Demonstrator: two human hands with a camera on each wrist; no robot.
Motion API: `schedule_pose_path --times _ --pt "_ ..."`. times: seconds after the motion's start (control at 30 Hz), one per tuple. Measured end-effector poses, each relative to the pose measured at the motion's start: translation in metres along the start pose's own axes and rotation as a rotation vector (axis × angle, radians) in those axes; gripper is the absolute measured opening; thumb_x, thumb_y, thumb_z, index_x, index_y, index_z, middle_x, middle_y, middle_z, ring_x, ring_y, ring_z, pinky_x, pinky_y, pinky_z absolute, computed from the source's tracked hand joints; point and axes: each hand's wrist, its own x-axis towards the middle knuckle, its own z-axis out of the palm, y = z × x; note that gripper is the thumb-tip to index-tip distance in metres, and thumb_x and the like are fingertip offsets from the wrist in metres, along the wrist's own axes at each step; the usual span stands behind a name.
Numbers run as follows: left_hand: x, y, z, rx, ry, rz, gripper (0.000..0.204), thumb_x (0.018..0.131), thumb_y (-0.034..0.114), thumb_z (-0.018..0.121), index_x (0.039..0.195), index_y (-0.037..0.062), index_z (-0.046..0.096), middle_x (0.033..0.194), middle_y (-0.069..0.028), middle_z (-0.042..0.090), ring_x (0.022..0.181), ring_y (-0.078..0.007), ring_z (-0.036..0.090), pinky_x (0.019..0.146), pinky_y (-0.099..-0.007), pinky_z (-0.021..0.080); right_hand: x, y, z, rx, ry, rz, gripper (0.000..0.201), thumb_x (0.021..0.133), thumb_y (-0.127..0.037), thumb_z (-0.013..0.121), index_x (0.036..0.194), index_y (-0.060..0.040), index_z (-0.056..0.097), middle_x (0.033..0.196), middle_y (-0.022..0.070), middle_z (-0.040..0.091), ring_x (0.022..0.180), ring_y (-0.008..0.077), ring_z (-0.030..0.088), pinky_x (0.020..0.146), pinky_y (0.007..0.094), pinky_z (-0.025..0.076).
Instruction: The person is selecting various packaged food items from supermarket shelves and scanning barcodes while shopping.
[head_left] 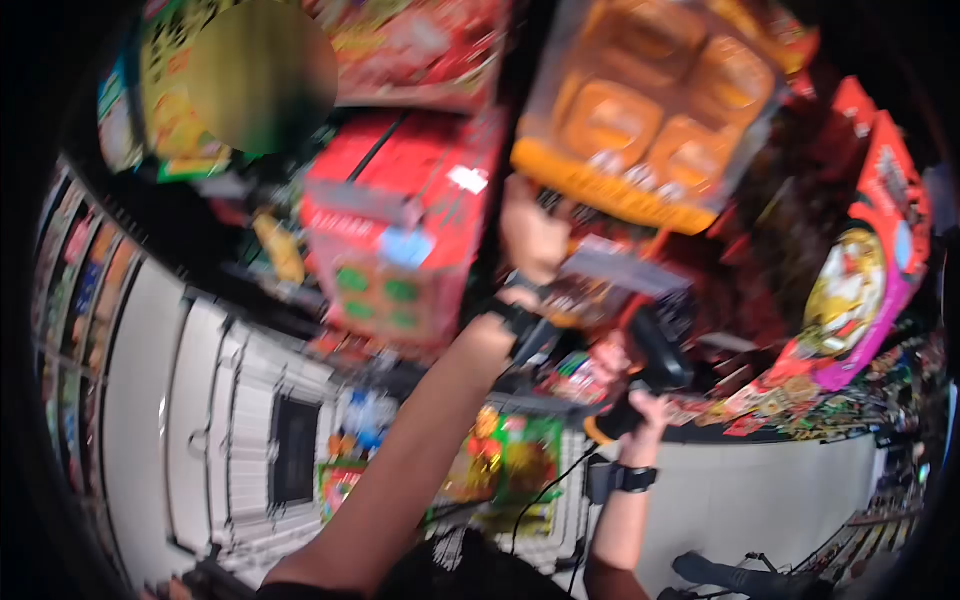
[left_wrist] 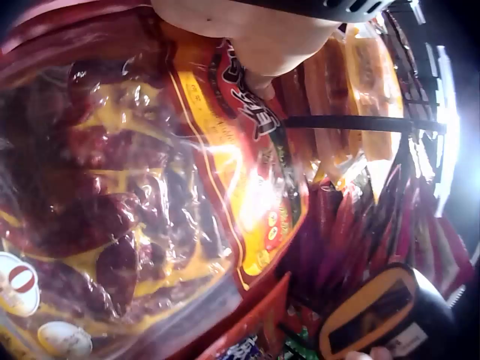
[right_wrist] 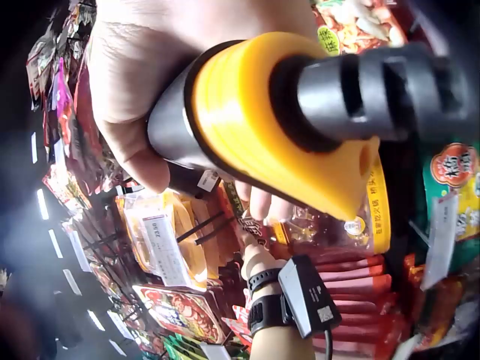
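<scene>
My left hand (head_left: 535,235) reaches in among hanging packets, a watch-like strap and a small black device on its wrist. In the left wrist view that hand grips the red and yellow edge of a clear-fronted bag (left_wrist: 112,187) of dark red, glossy pieces; most of its fingers are hidden. My right hand (head_left: 648,415) holds a black and yellow handheld barcode scanner (head_left: 660,350) by its handle. The right wrist view has the right hand's fingers wrapped round the scanner's grip (right_wrist: 232,97), the left hand (right_wrist: 259,251) beyond it at the packets.
An orange pack (head_left: 640,120) with rounded compartments hangs above the hands. To the left stands a red box (head_left: 390,220); a red and purple packet (head_left: 850,270) is at right. Dark hooks (left_wrist: 345,122) and price tags (right_wrist: 161,244) stick out among the packets. A cable (head_left: 550,485) hangs below.
</scene>
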Motion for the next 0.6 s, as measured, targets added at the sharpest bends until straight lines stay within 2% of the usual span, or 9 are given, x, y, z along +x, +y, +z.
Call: schedule_pose_path --times 0.03,0.13,0.17,0.23,0.27,0.37,0.43,0.53,0.6 --pt "-0.007 0.013 -0.007 0.115 -0.031 -0.008 0.065 0.074 0.02 0.072 0.125 -0.0042 0.04 0.122 -0.0253 0.048 0.112 -0.0383 0.047 0.096 -0.0423 0.037 -0.017 -0.004 -0.008 -0.105 0.055 0.02 0.072 0.07 -0.012 0.061 0.134 0.0028 0.031 0.126 0.0226 0.047 0.116 0.0427 0.049 0.094 0.054 0.044" --pt "-0.046 0.046 -0.037 0.242 -0.057 0.217 0.077 0.078 0.016 0.067 0.136 -0.0064 0.02 0.137 -0.0266 0.027 0.124 -0.0432 0.031 0.105 -0.0442 0.026 -0.045 -0.013 -0.02 0.047 -0.195 -0.036 0.065 0.073 -0.018 0.059 0.128 0.0065 0.036 0.107 0.0266 0.056 0.105 0.0415 0.056 0.085 0.0537 0.05" --pt "-0.069 0.059 -0.057 0.29 -0.13 0.239 0.075 0.078 0.012 0.065 0.137 -0.0056 0.021 0.137 -0.0258 0.028 0.125 -0.0424 0.031 0.105 -0.0435 0.027 -0.065 -0.018 -0.022 0.0 -0.126 0.005 0.06 0.072 -0.021 0.059 0.121 0.0078 0.04 0.094 0.0265 0.057 0.091 0.0398 0.061 0.071 0.0484 0.057" --pt "-0.117 0.079 -0.107 0.198 -0.31 0.199 0.063 0.079 0.01 0.064 0.132 -0.0038 0.033 0.135 -0.0244 0.033 0.126 -0.0391 0.033 0.106 -0.0418 0.026 -0.108 -0.022 -0.045 -0.032 -0.142 0.078 0.058 0.071 -0.025 0.059 0.116 0.008 0.042 0.084 0.0246 0.057 0.074 0.0376 0.063 0.059 0.0429 0.059" --pt "-0.136 0.085 -0.133 0.209 -0.413 0.143 0.053 0.08 0.009 0.063 0.127 -0.0016 0.041 0.132 -0.0225 0.038 0.123 -0.0379 0.038 0.103 -0.0408 0.03 -0.127 -0.024 -0.04 -0.031 -0.031 0.084 0.06 0.07 -0.027 0.059 0.115 0.0078 0.042 0.079 0.0232 0.055 0.066 0.0359 0.063 0.052 0.0398 0.058" --pt "-0.196 0.09 -0.228 0.16 -0.588 -0.068 0.026 0.082 0.009 0.061 0.106 0.0015 0.056 0.111 -0.0164 0.056 0.107 -0.0342 0.052 0.092 -0.0394 0.041 -0.179 -0.029 -0.051 -0.001 -0.026 0.089 0.057 0.069 -0.025 0.059 0.114 0.0069 0.043 0.08 0.0243 0.056 0.063 0.0341 0.063 0.053 0.0392 0.057" --pt "-0.226 0.099 -0.295 0.356 -0.7 -0.327 0.02 0.084 0.012 0.061 0.101 0.0011 0.057 0.099 -0.0146 0.061 0.094 -0.0313 0.059 0.081 -0.0372 0.047 -0.202 -0.032 -0.054 0.025 -0.08 0.085 0.073 0.069 -0.023 0.059 0.129 0.0078 0.031 0.086 0.0253 0.057 0.063 0.0312 0.063 0.057 0.0386 0.057" --pt "-0.259 0.095 -0.382 0.539 -0.797 -0.393 0.024 0.086 0.019 0.061 0.101 0.0006 0.058 0.091 -0.015 0.063 0.086 -0.0307 0.062 0.073 -0.0369 0.049 -0.22 -0.031 -0.053 -0.073 0.013 0.126 0.079 0.071 -0.022 0.06 0.135 0.007 0.024 0.089 0.0257 0.057 0.06 0.0272 0.062 0.058 0.0363 0.057" --pt "-0.281 0.105 -0.43 0.743 -0.915 -0.577 0.031 0.085 0.027 0.062 0.103 0.0018 0.059 0.091 -0.0152 0.064 0.087 -0.0314 0.063 0.073 -0.0383 0.049 -0.23 -0.026 -0.052 -0.204 0.086 0.281 0.05 0.076 -0.012 0.055 0.119 0.0069 0.039 0.088 0.024 0.058 0.05 0.0195 0.055 0.053 0.0316 0.054"
